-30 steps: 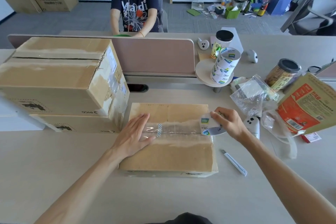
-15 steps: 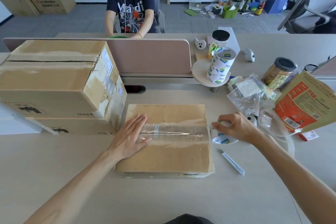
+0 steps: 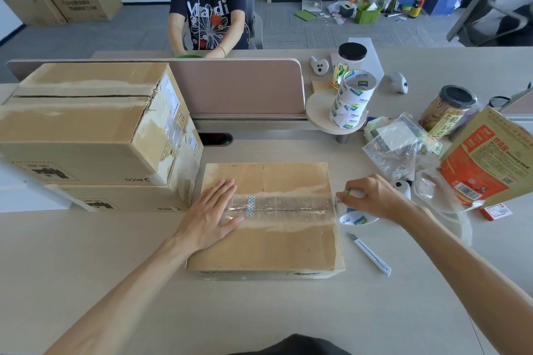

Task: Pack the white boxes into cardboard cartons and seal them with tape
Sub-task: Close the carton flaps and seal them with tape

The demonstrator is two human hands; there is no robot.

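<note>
Flat, straight-fingered left hand (image 3: 212,216) presses the taped seam of the carton (image 3: 268,248), right hand (image 3: 375,199) gripping a tape roll (image 3: 357,218) beside its right edge, on a beige office desk (image 3: 259,314).

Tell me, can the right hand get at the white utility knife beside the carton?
Probably yes: the utility knife lies uncovered on the table close to the right hand, though that hand grips a tape roll.
</note>
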